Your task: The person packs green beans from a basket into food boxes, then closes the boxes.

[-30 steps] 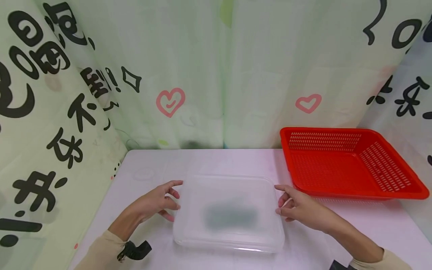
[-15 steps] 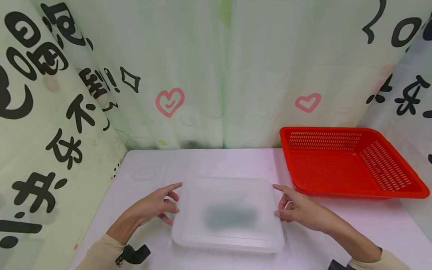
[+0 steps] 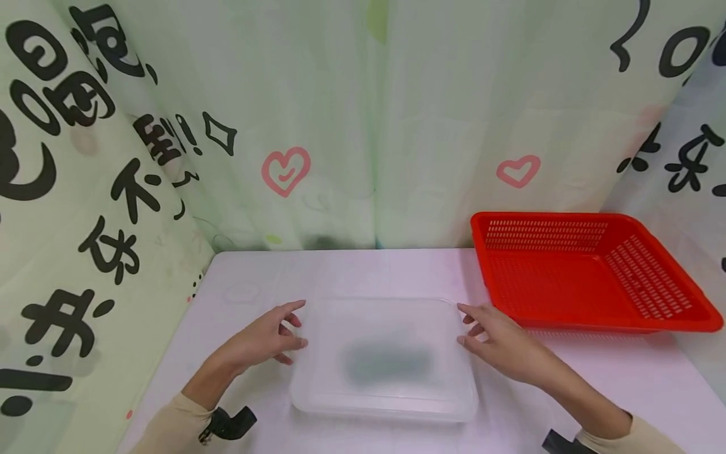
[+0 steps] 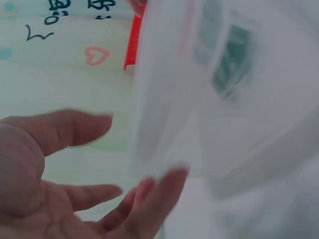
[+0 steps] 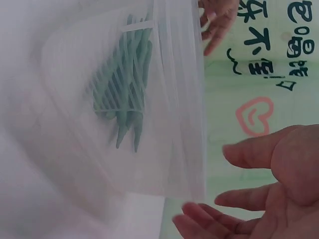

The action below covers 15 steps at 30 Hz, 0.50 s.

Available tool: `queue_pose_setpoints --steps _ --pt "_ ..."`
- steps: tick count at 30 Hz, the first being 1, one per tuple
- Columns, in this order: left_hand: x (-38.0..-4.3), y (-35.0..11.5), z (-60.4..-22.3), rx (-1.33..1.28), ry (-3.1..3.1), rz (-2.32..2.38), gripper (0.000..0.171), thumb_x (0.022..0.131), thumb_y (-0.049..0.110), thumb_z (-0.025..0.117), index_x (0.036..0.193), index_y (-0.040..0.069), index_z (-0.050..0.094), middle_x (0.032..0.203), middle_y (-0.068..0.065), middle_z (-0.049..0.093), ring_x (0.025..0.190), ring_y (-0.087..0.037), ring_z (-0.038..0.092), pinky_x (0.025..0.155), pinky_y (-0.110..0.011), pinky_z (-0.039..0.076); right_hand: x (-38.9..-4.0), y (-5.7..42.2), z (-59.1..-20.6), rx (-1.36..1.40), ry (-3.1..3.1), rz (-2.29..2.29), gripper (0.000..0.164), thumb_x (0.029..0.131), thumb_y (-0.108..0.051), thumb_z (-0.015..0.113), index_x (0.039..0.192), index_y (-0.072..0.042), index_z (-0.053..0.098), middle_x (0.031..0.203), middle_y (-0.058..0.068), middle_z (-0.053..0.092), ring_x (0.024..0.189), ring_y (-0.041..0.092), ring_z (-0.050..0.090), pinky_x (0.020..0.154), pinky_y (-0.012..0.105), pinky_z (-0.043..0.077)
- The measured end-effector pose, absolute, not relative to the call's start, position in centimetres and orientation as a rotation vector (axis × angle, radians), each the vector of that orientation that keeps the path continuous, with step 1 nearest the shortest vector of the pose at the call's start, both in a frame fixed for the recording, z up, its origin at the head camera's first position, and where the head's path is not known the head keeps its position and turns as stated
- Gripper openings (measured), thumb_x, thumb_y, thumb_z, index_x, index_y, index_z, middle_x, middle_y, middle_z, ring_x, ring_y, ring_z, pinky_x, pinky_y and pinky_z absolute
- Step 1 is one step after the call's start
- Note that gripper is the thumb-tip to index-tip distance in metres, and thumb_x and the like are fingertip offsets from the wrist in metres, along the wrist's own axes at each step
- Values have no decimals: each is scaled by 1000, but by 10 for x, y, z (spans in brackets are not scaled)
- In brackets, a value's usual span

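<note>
A translucent white plastic box (image 3: 386, 328) with a lid lies in front of me on the table. Through its side in the right wrist view show long thin green pods (image 5: 127, 74), like green beans; from above they are a blurred green patch. My left hand (image 3: 261, 340) is at the box's left edge, fingers spread, its thumb close to the lid. At the right edge my right hand (image 3: 505, 343) has thumb and index finger apart, their tips near the lid. Whether fingertips touch the box I cannot tell. Neither hand grips anything.
A red plastic basket (image 3: 544, 277) with slotted walls stands at the back right, beyond my right hand. The table (image 3: 249, 277) has a pale cover. Printed curtains (image 3: 431, 126) hang behind it and along both sides.
Both thumbs have lifted from the box's sides up toward the lid's edges. My right hand has moved slightly up and left. The box has hardly moved.
</note>
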<state>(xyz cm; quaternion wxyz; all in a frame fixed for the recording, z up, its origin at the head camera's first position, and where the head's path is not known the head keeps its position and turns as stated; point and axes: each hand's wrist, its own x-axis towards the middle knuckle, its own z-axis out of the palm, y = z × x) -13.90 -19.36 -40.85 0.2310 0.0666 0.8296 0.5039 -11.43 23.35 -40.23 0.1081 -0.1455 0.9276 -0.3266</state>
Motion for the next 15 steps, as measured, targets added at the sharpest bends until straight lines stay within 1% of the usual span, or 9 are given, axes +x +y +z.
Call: queue_pose_setpoints --steps 2,3,6,8,10,11,13,14,15 --pt "-140 -188 -406 291 2483 1328 72 96 15 69 157 4 33 137 -20 44 107 -29 58 78 -39 61 -112 225 -402 -520 2896 -869 57 97 -23 69 147 -1 50 131 14 56 115 30 60 86 44 61" --pt "-140 -185 -405 381 2594 1282 68 98 16 67 156 3 35 141 -20 44 113 -31 57 85 -42 59 -111 221 -402 -583 2964 -833 54 98 -22 67 146 -3 51 136 14 55 120 32 57 90 47 59" --pt "-137 -172 -407 741 2859 1064 62 102 17 60 157 3 34 155 -17 37 137 -36 44 107 -51 46 -108 209 -409 -856 3081 -749 52 100 -19 64 149 -7 50 150 11 48 135 31 48 103 51 51" --pt "-133 -160 -412 1015 2936 859 63 105 19 55 159 2 28 164 -15 28 150 -36 27 118 -54 32 -106 202 -415 -1039 3079 -685 57 100 -20 63 154 -12 45 159 6 40 143 29 41 111 46 44" --pt "-128 -150 -419 1230 2959 639 64 107 23 49 161 2 22 168 -13 19 155 -35 13 122 -53 24 -104 196 -422 -1179 3047 -619 63 101 -23 62 158 -16 37 164 3 31 148 26 34 120 36 31" --pt "-125 -145 -422 1299 2956 533 64 108 26 45 161 2 18 170 -12 14 156 -34 7 123 -52 23 -103 194 -425 -1232 3033 -578 66 101 -25 62 160 -18 33 166 1 28 150 25 31 123 31 22" --pt "-119 -138 -429 1376 2950 354 64 110 32 38 162 3 15 170 -11 10 157 -34 4 123 -52 25 -101 190 -432 -1311 3004 -509 68 102 -31 60 162 -20 29 168 0 23 153 25 27 125 23 7" --pt "-116 -135 -433 1377 2940 299 64 110 34 36 162 5 14 171 -9 8 157 -34 3 122 -52 26 -100 189 -435 -1340 2993 -481 68 102 -33 59 162 -20 28 168 1 22 153 25 26 125 22 4" --pt "-113 -134 -436 1372 2933 255 64 110 36 34 163 7 14 171 -8 7 157 -34 4 121 -52 28 -99 188 -438 -1364 2987 -452 67 103 -36 58 161 -19 29 169 2 22 153 25 26 126 24 5"
